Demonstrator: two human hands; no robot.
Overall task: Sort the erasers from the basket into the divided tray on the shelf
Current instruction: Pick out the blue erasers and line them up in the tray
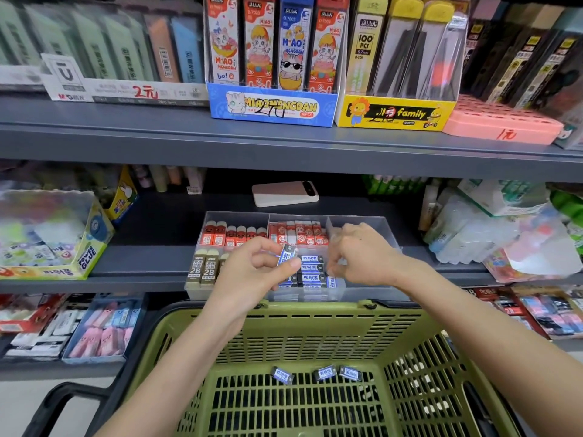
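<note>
1. It's a grey shop shelf (151,257) with stationery crammed on every level. The clear divided tray (389,223) sits at its near edge, and a pinkish flat gadget (285,193) lies just behind the tray.
2. In the tray: red erasers (233,234) far left, red-and-white ones (296,233) far middle, brown 2B erasers (202,268) near left, blue erasers (310,259) near middle.
3. The left hand (252,272) pinches one blue-and-white eraser (287,253) just above the tray.
4. The right hand (359,257) has its fingers curled down onto the blue erasers. Honestly can't tell if it's gripping one.
5. The green basket (315,310) sits right below, its far rim near the tray. Three loose erasers (326,372) lie on its slatted floor.
6. On the upper shelf (126,134) there's a blue cat box (271,108), a yellow box (394,113) and a pink tray (501,124) further right.
7. A Power Glue box (91,247) sits left of the divided tray, well apart.
</note>
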